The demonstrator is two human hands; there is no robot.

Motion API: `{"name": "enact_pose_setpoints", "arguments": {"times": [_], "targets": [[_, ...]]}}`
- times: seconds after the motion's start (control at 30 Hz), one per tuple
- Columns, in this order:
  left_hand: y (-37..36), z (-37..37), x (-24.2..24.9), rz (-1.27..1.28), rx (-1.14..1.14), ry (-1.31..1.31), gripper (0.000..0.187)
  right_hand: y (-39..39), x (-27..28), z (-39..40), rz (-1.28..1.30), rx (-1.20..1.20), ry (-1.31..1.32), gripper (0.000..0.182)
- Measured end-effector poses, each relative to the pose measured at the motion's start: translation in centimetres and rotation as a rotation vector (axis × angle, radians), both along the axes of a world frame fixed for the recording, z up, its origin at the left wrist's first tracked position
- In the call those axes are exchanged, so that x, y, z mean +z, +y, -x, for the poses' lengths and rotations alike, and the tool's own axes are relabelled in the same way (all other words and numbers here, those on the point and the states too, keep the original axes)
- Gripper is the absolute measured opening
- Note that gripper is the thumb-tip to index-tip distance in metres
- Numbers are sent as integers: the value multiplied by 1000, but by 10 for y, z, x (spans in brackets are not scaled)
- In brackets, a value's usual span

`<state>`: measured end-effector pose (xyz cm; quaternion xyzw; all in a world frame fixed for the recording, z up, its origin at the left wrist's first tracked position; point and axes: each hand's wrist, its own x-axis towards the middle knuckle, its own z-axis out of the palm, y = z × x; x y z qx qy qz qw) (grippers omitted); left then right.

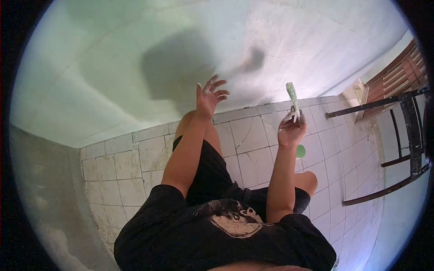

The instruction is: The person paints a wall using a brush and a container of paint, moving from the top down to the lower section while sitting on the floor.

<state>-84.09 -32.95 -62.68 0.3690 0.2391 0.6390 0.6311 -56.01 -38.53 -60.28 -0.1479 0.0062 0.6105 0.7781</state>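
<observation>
My right hand (291,129) grips a paintbrush (291,92) by its handle, with the pale green, paint-coated bristles pointing up toward the wall. White smears cover the fingers of both hands. My left hand (209,100) is raised in front of the wall with its fingers apart and nothing in it. The wall (280,54) is pale green on the left and whiter on the right, where faint cracks or streaks show. Below my right hand, partly behind the forearm, a round container of green paint (300,151) stands on the floor.
White floor tiles (253,169) with dirty marks surround my bent knees. At the right stands a dark metal frame (411,135) with long bars reaching toward me. Behind it is a brown slatted wooden panel (398,81). A grey wall (40,180) closes off the left side.
</observation>
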Motion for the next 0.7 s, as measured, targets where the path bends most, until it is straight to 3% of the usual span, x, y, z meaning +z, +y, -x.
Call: {"name": "enact_pose_setpoints", "arguments": {"times": [0.13, 0.2, 0.3, 0.7], "targets": [[-3, 6, 5, 7, -69, -17, 80, -1, 1, 20, -16, 83, -3, 23], [-6, 4, 15, 61, 33, 46, 58, -2, 3, 27, -12, 142, -7, 23], [-2, 3, -7, 1, 158, 193, 48, 5, 4, 31, -57, 170, -20, 22], [-15, 4, 14, 156, 142, 328, 45, 2, 32, 45, -36, 152, -111, 27]]}}
